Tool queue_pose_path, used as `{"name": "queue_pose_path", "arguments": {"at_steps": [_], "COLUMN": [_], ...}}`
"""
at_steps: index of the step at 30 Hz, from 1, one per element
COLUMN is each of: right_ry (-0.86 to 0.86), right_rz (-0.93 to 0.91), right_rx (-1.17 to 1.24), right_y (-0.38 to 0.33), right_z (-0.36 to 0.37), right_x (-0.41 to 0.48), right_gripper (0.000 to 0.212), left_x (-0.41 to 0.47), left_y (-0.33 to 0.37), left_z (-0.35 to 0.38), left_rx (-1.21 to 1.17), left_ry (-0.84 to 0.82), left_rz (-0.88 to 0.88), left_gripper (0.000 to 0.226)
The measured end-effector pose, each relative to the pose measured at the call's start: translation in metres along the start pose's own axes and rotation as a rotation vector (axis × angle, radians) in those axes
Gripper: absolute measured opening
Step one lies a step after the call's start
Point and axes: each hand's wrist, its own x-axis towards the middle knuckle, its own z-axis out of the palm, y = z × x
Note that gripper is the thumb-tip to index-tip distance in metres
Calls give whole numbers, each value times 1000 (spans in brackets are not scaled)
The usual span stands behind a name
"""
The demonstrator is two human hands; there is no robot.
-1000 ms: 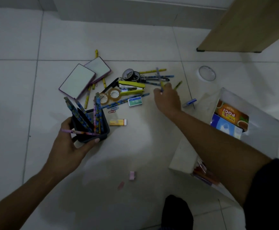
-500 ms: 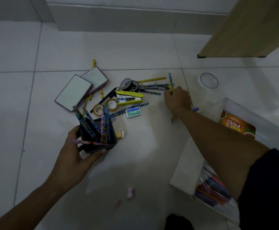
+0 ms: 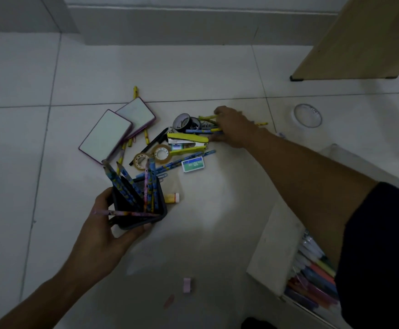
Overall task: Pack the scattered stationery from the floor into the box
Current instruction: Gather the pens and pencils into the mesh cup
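My left hand (image 3: 98, 236) grips a black mesh pen holder (image 3: 143, 222) filled with several blue patterned pencils, held just above the floor. My right hand (image 3: 234, 129) reaches into the stationery pile beside a black tape roll (image 3: 181, 121), its fingers curled over a few yellow and blue pencils (image 3: 205, 131). One yellow pencil end (image 3: 262, 123) sticks out past the wrist. A yellow stapler (image 3: 186, 137), two clear tape rolls (image 3: 161, 153), a staple box (image 3: 193, 164) and two notepads (image 3: 106, 136) lie scattered. The white box (image 3: 274, 245) sits at lower right under my right arm, with coloured pens inside.
A round clear lid (image 3: 307, 115) lies on the tiles at right. A wooden furniture panel (image 3: 359, 39) stands at the top right. A yellow eraser (image 3: 172, 198) lies by the holder, and a pink eraser (image 3: 187, 284) nearer to me.
My right hand has moved left from the loose pencils at the pile's right edge to the pencils beside the black tape roll. The left hand keeps hold of the pen holder.
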Motion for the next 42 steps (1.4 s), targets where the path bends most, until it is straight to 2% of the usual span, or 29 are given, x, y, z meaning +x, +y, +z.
{"name": "queue_pose_path", "arguments": {"at_steps": [3, 5, 9, 12, 16, 19, 21, 24, 27, 29, 33, 34, 37, 42], "right_ry": [159, 193, 112, 125, 123, 135, 199, 304, 393, 442, 530, 531, 509, 491], "right_rz": [-14, -81, -63, -8, 38, 127, 174, 204, 285, 343, 348, 362, 320, 268], "right_rx": [-138, -189, -162, -91, 238, 391, 467, 579, 785, 919, 1354, 1416, 1590, 1920], "right_y": [-2, -5, -14, -18, -25, -29, -32, -35, -42, -52, -95, -109, -152, -212], "right_z": [12, 20, 16, 17, 22, 19, 16, 12, 6, -3, -30, -38, -58, -79], "right_x": [-17, -28, -44, -57, -71, -77, -79, -81, -87, -92, -99, -100, -102, -109], "right_gripper": [35, 24, 30, 31, 18, 24, 20, 31, 16, 15, 32, 34, 19, 35], "left_x": [-2, -2, -3, -7, -11, -12, -13, -13, -13, -12, -12, -12, -12, -14], "left_y": [-1, -1, 2, 2, 1, -1, -3, -3, -3, -3, -3, -4, -5, -5], "left_z": [-5, -8, -9, -9, -9, -8, -8, -8, -8, -8, -9, -9, -6, -5], "left_rx": [-15, -24, -55, -62, -48, -51, -59, -72, -79, -95, -114, -117, -111, -87], "left_ry": [-4, 1, 6, 9, -1, 4, 6, 6, 14, 24, 30, 30, 32, 20], "left_rz": [-20, -31, -36, -34, -22, -22, -20, -19, -4, -4, -4, -2, 8, 29], "left_gripper": [78, 78, 74, 74, 77, 78, 78, 77, 77, 76, 72, 72, 72, 71]}}
